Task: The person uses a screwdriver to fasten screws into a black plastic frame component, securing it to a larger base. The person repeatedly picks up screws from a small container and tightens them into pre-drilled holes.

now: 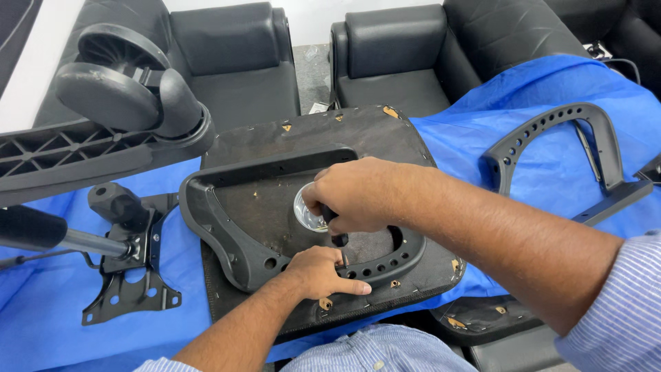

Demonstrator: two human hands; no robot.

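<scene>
- The left hand (322, 272) lies flat, fingers together, pressed on the near rim of the black armrest bracket (227, 238).
- The right hand (351, 196) is clenched on a dark-handled screwdriver (339, 238), tip down just beside the left fingers.
- The bracket sits on an upturned seat base (323, 131), over blue cloth (551, 83).
- Left of the base: a metal tilt mechanism (131, 275); beyond it, a caster wheel (117, 93).
- Right: a second curved bracket (558, 134).
- The screwdriver's tip is hidden.

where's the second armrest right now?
In the head view, the loose black armrest lies on the blue cloth at the right, beyond the right hand's forearm and right of the upturned seat base.
</scene>
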